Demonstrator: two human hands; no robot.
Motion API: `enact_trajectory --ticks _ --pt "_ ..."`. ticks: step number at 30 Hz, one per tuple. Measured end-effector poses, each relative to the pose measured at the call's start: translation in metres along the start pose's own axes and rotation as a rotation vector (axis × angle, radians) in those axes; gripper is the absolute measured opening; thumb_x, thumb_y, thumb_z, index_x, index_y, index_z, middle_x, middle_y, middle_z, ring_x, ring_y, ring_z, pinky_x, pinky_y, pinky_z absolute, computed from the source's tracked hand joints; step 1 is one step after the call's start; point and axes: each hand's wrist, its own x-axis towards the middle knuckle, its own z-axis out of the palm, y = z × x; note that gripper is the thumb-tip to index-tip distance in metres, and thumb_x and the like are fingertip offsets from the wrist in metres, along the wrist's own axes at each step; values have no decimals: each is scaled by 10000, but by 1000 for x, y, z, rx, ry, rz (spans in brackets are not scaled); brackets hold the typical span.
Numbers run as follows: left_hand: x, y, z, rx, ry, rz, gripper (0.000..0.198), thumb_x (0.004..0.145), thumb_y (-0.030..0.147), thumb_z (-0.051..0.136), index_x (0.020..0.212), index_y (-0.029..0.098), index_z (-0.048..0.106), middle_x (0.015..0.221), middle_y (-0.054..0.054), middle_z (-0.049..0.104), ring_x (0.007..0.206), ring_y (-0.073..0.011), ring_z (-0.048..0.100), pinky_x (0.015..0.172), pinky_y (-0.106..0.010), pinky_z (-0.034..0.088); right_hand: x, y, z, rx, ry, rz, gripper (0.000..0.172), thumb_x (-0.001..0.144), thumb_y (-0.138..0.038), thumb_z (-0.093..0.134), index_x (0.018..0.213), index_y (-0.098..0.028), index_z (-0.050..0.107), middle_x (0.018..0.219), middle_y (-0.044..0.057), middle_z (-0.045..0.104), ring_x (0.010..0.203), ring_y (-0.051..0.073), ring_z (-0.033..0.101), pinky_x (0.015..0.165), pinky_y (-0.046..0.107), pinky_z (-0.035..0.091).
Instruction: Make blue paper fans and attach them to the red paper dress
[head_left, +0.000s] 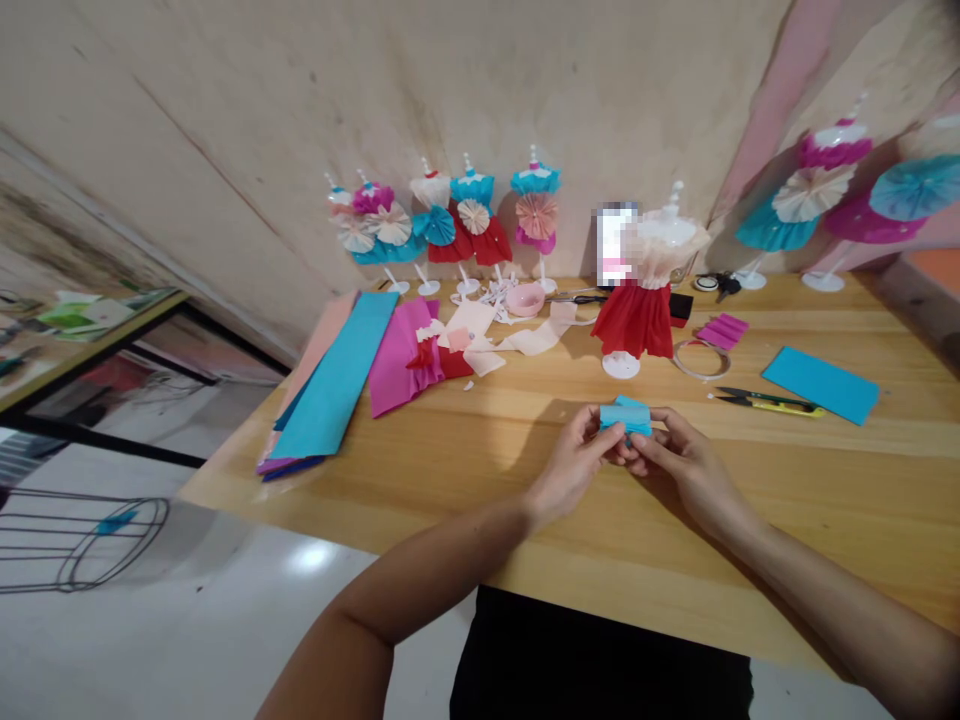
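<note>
A small folded piece of blue crepe paper (pixel 625 416) is held above the front part of the table between both hands. My left hand (pixel 581 450) pinches its left end, thumb in front. At its right end my right hand (pixel 671 450) grips it with thumb and fingers. Behind the hands stands a small mannequin (pixel 636 310) in a cream top and red skirt on a white base. To the right lie yellow-handled thread snips (pixel 772 402) and a flat blue paper rectangle (pixel 821 384).
Several dressed mannequins (pixel 472 215) line the wall. Paper sheets (pixel 337 375) and pink crepe paper (pixel 405 355) lie left; a pink bowl (pixel 525 298), a wire coil (pixel 701 360) and folded magenta paper (pixel 723 330) sit farther back. A wire basket (pixel 112 540) is on the floor.
</note>
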Motion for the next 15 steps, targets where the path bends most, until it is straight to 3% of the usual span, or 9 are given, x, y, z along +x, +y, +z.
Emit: enact_trajectory --ticks 7,15 --pt "-1 -3 -1 62 3 24 247 846 326 689 984 174 551 870 -21 609 730 -105 574 715 -275 422 -1 -3 4 93 3 -16 207 866 -403 675 984 -240 625 781 1 612 668 120 536 644 284 446" --pt "-1 -4 0 -8 -6 -23 223 824 289 702 943 170 555 845 -18 613 746 -109 567 753 -286 408 -1 -3 1 136 16 65 184 863 -389 687 904 -222 622 803 10 614 645 107 538 652 281 465"
